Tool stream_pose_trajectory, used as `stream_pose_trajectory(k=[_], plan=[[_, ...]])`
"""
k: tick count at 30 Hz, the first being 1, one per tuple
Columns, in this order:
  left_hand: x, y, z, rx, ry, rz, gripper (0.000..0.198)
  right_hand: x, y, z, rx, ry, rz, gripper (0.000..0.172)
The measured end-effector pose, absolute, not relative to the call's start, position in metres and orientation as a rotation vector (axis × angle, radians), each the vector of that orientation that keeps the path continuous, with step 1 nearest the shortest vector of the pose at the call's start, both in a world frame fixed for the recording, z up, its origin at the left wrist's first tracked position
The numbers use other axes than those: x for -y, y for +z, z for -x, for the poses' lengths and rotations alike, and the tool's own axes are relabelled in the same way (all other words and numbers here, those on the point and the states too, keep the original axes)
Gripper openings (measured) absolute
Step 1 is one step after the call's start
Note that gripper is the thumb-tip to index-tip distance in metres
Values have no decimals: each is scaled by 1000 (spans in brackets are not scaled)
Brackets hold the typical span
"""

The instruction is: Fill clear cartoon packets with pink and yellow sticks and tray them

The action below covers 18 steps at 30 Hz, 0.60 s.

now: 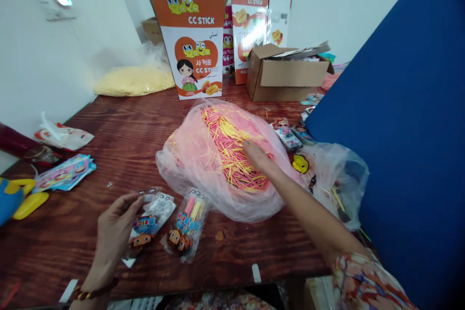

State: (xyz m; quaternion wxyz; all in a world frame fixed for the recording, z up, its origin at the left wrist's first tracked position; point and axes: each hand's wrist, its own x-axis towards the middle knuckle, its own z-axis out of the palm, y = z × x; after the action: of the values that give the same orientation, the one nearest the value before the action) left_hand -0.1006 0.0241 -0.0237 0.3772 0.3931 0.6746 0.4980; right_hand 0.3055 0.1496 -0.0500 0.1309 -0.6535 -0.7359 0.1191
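A large clear plastic bag [196, 155] lies opened on the wooden table, full of thin pink and yellow sticks [236, 152]. My right hand [258, 156] reaches into these sticks; its fingertips are hidden among them, so I cannot tell whether it grips any. At the front left, my left hand [118, 220] is closed with thumb and forefinger on the upper edge of a small clear packet [143, 225] with a cartoon print. Just right of it lies a similar packet [189, 223], with pink and yellow sticks showing inside.
A tall orange and white carton [196, 43] and an open cardboard box [290, 77] stand at the back. A blue panel [399, 131] borders the right side. Printed sachets [67, 173] and a tissue pack [65, 135] lie left; a crumpled clear bag [339, 174] lies right.
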Motion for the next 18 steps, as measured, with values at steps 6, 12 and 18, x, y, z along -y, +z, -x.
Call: stream_pose_trajectory(k=[6, 12, 18], plan=[[-19, -20, 102, -1648, 1299, -950, 41, -159, -46, -292, 2321, 256, 1924, 28], [-17, -23, 102, -1619, 1322, -832, 42, -156, -35, -296, 2213, 296, 1945, 27], [-14, -15, 95, -1631, 1296, -845, 48, -139, -38, -299, 1869, 509, 1834, 21]])
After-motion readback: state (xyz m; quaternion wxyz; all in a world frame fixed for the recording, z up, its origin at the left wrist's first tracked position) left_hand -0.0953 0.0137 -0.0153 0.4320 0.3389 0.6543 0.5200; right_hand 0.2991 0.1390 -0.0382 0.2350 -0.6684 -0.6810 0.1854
